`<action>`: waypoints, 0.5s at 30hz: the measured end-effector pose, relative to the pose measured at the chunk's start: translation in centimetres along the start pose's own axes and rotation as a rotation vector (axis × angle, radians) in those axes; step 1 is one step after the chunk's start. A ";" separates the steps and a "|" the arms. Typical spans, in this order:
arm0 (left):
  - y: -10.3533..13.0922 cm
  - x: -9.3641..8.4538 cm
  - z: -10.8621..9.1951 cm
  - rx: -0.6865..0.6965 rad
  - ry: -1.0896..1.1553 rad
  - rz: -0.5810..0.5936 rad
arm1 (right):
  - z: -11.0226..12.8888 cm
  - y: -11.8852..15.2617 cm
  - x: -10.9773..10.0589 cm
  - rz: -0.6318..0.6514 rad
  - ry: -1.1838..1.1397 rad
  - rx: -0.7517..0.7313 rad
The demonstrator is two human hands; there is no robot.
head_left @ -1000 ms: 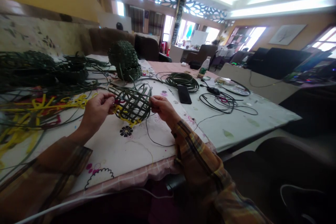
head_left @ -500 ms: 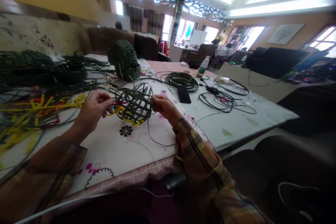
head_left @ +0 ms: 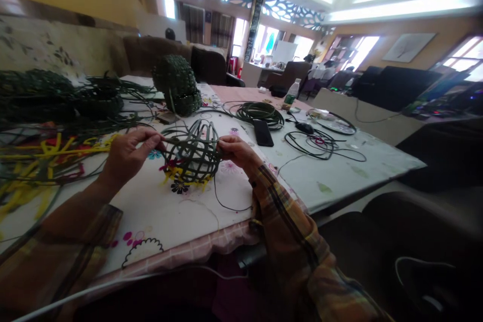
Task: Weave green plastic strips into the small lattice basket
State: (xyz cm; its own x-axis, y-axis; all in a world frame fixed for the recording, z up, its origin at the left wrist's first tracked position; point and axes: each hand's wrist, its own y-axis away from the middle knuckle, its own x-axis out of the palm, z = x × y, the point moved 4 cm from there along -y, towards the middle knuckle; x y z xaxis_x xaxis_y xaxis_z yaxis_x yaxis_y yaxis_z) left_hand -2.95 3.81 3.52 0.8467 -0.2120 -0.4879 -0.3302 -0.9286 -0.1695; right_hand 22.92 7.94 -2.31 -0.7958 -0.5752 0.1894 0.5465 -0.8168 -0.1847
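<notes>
Left hand (head_left: 126, 157): pinched, apparently gripping flat dark-green strip (head_left: 172, 140) | Right hand (head_left: 237, 152): fingertips closed on round, latticed dark-green basket (head_left: 193, 161) | Left hand has shifted outward; strip likely tauter

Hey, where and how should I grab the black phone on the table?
Best pinched, I'd say, by its two long edges near the end closest to you, coming from above: the phone lies flat, and the green coil crowds its far end.

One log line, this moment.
left hand: pinching at left side of dark-green open-lattice strip basket | right hand: pinching at its right side | yellow strips: low on basket
</notes>
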 end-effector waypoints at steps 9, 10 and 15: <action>0.7 -1.5 0.3 0.004 0.176 0.045 | 0.1 0.1 0.0 0.087 0.014 -0.016; 0.7 -1.4 0.0 0.008 0.122 0.096 | 0.1 0.1 -0.1 0.077 0.010 -0.013; 1.7 -0.4 -0.6 -0.100 -0.001 0.354 | -0.1 0.1 0.0 0.075 0.019 0.004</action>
State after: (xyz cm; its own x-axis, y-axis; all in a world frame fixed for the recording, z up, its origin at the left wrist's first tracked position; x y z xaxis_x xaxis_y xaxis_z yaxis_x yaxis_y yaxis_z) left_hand -3.65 2.11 3.93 0.6868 -0.5254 -0.5022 -0.5602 -0.8229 0.0948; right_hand 22.96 7.81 -2.40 -0.7576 -0.6337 0.1564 0.6056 -0.7718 -0.1936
